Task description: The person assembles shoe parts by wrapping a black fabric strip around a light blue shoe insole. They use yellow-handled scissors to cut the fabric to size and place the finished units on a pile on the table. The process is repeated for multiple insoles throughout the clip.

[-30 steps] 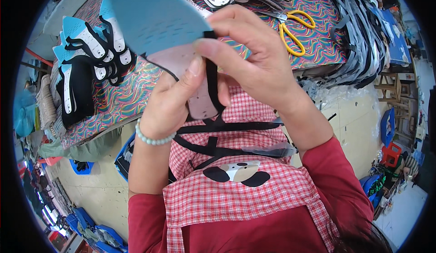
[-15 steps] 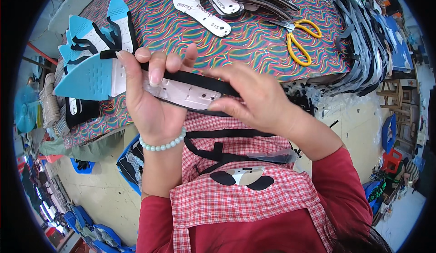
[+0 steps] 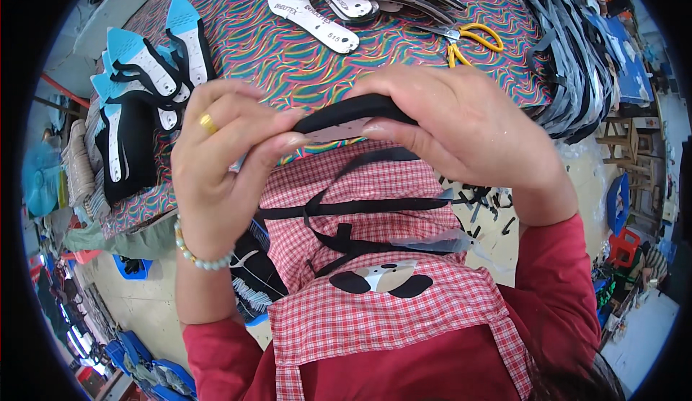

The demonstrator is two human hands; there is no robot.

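Observation:
Between my hands, above the table's near edge, is an insole [image 3: 333, 133] with a black strip [image 3: 360, 110] along its edge. It is tilted, so mostly the black edge shows, with a narrow piece of the pale face below. My left hand [image 3: 213, 149] pinches the left end between thumb and fingers. My right hand [image 3: 476, 123] grips the right end, thumb below and fingers over the top. The insole's blue pointed toe is mostly hidden behind my left hand.
Blue-tipped insoles with black straps [image 3: 189, 44] lie at the table's left, near a black bundle [image 3: 137, 145]. Pale insole pieces [image 3: 317, 23] are piled at the back. Yellow-handled scissors [image 3: 484, 37] lie right of them. Black and grey strips [image 3: 573, 62] hang over the right edge.
My left hand has turned over from palm up and now pinches the insole's end. My right hand has moved rightward. The insole has tipped, and its blue toe has gone mostly out of sight.

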